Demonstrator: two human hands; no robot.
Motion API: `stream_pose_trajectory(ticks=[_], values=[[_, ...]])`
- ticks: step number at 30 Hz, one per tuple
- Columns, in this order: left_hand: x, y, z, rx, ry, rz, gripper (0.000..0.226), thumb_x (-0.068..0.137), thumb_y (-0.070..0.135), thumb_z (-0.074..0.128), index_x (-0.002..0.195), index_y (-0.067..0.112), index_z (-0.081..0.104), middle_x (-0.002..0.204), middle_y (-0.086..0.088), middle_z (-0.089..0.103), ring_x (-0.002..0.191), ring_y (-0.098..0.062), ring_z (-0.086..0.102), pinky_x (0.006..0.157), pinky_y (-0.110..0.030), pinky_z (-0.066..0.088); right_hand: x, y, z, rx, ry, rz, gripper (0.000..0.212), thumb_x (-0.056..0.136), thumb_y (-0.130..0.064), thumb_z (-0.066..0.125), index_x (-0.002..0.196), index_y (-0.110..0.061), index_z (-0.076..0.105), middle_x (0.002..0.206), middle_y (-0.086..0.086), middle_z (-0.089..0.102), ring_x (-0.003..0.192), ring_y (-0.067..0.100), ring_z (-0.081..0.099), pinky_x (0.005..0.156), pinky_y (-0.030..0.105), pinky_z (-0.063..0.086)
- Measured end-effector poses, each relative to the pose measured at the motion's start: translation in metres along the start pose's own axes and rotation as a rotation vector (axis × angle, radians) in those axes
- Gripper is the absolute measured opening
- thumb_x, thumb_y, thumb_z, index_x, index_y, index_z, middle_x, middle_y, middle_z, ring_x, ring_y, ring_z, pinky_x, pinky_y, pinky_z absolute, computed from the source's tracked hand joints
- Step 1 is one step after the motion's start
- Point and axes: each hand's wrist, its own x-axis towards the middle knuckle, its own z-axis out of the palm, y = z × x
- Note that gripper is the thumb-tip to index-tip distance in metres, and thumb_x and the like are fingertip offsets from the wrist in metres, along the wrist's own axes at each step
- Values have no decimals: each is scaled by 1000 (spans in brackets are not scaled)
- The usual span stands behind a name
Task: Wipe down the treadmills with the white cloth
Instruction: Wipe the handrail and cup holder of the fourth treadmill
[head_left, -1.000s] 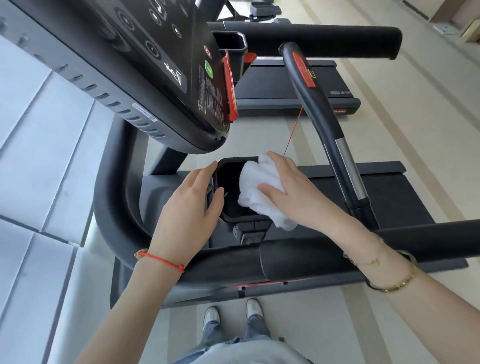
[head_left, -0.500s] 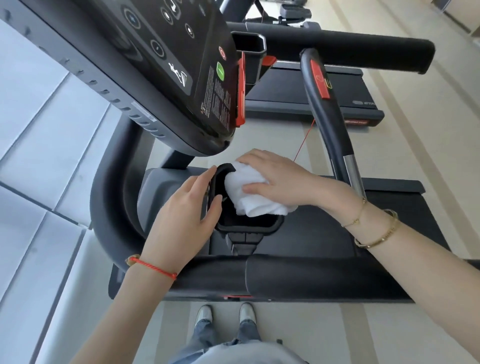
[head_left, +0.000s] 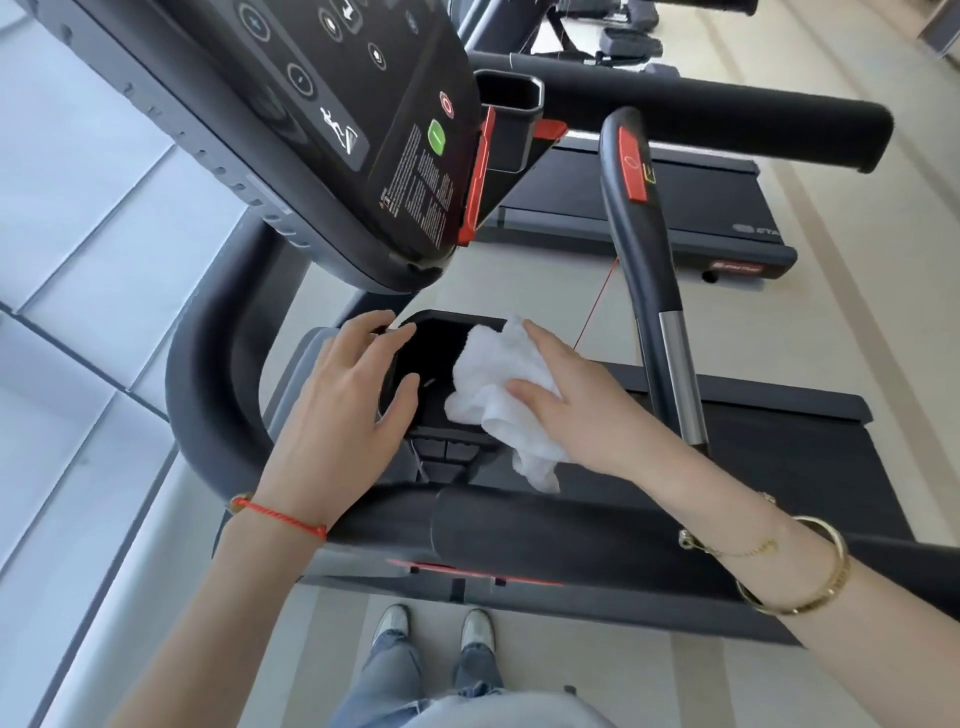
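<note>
Left hand (head_left: 343, 410) open, fingers resting on cup holder (head_left: 421, 364) left rim. Right hand (head_left: 576, 400) pinches white cloth (head_left: 498, 384) over holder's right rim; cloth tail hangs past its near edge.

- The right hand (head_left: 582, 410) pressed the bunched white cloth (head_left: 498, 384) against the right rim of the treadmill's black cup holder (head_left: 431, 358).
- The left hand (head_left: 348, 410) rested on the holder's left rim, fingers spread.
- The console (head_left: 363, 130) tilted overhead.
</note>
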Motion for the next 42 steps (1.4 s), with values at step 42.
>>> stream_pose_trajectory(ticks=[42], values=[[-80,68,17,-25,-132,275,26,98,19,53,121,15,65,116,1,65,111,-22,55,100,-39,38,-135,47,52,-739,818,-203,44,101,-48,41,128,-21,60,110,-1,64,93,26,53,85,36,40]])
